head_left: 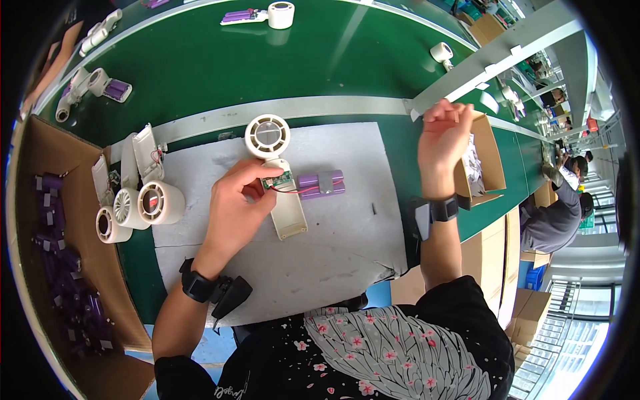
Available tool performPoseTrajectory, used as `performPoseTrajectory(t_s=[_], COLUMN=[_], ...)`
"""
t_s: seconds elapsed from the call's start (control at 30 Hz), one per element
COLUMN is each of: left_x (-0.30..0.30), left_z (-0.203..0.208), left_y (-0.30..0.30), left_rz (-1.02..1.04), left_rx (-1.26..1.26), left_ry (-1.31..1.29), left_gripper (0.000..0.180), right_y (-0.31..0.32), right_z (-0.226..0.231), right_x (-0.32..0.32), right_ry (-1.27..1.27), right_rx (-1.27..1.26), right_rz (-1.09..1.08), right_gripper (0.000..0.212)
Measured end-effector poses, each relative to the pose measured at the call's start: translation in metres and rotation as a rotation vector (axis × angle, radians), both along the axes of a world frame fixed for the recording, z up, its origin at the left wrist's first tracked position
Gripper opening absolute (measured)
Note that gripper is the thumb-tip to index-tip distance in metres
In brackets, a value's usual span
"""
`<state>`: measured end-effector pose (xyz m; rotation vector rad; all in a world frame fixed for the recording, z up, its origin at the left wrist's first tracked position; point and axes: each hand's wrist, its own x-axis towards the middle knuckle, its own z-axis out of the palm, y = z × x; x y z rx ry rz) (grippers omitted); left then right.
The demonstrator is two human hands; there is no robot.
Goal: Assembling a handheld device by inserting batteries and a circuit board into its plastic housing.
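My left hand (239, 203) pinches a small green circuit board (283, 179) between thumb and fingertips, over the open handle (291, 220) of a white handheld fan. The fan's round head (268, 136) points away from me on the grey mat. Red and black wires run from the board to a purple battery pack (321, 185), which lies on the mat right of the handle. My right hand (445, 137) is raised at the right, beside a small carton, its fingers loosely curled and apart. Nothing shows in it.
The carton (492, 157) holds small white pieces. Several fan bodies (161, 202) stand left of the grey mat (347, 267). At far left, a large cardboard box (123, 293) holds purple battery packs. Beyond a metal rail (333, 105), more fans lie on a green surface. People (557, 217) sit at right.
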<state>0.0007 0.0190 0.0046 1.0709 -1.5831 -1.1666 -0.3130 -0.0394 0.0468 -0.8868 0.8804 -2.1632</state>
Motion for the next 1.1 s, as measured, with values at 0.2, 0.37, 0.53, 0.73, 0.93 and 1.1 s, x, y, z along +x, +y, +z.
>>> performPoseTrajectory(t_s=[0.2, 0.37, 0.53, 0.73, 0.93, 1.1], left_x=[0.0, -0.004, 0.001, 0.005, 0.001, -0.004], left_z=[-0.003, -0.001, -0.003, 0.0, 0.006, 0.007], left_y=[-0.002, -0.003, -0.004, -0.002, -0.003, -0.002], left_rz=[0.03, 0.041, 0.056, 0.005, 0.01, 0.061], left_rx=[-0.023, -0.026, -0.035, -0.032, -0.134, -0.265], left_ry=[-0.006, -0.006, -0.025, -0.111, -0.248, -0.293], left_gripper=[0.032, 0.031, 0.031, 0.034, 0.034, 0.026], right_y=[0.022, 0.038, 0.043, 0.049, 0.049, 0.052], right_z=[-0.006, -0.018, -0.004, 0.013, 0.023, 0.009], right_x=[0.058, 0.084, 0.085, 0.083, 0.077, 0.077], right_ry=[0.644, 1.442, 1.434, 0.82, 0.279, 0.202], right_rx=[0.369, 0.088, 0.311, 0.675, 0.729, 0.52], right_rz=[0.63, 0.678, 0.921, 1.34, 1.545, 1.601], right_gripper=[0.015, 0.037, 0.037, 0.048, 0.083, 0.095])
